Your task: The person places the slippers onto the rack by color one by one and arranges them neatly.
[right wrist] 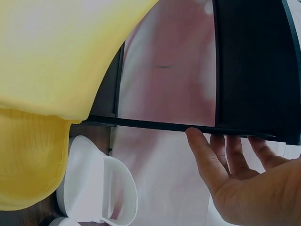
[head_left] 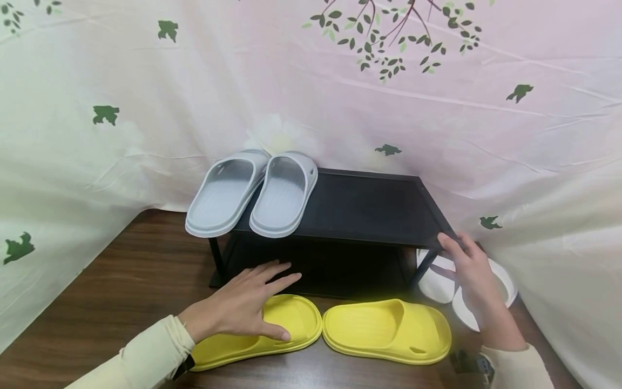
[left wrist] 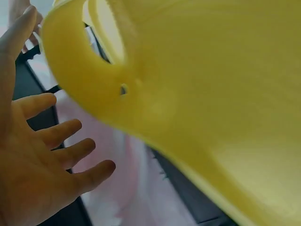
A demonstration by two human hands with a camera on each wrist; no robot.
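Note:
My left hand (head_left: 243, 305) is spread above a yellow slipper (head_left: 296, 321) on the wooden table. In the left wrist view, the fingers (left wrist: 94, 176) are apart with nothing between them, beside the large yellow slipper (left wrist: 164, 108). A second yellow slipper (head_left: 362, 324) lies to its right. At the right front corner of a black two-tier shoe rack (head_left: 369, 205), the fingertips of my right hand (head_left: 478, 278) touch the upper shelf's edge. The right wrist view shows these fingers (right wrist: 207, 160) extended against the rack's edge (right wrist: 164, 125).
Two grey slippers (head_left: 221, 197) stand side by side on the rack's upper left. White slippers (head_left: 437, 281) lie on the table (head_left: 121, 286) right of the rack, partly behind my right hand. A pale cloth (head_left: 194, 97) with leaf and bird prints hangs behind and at the sides.

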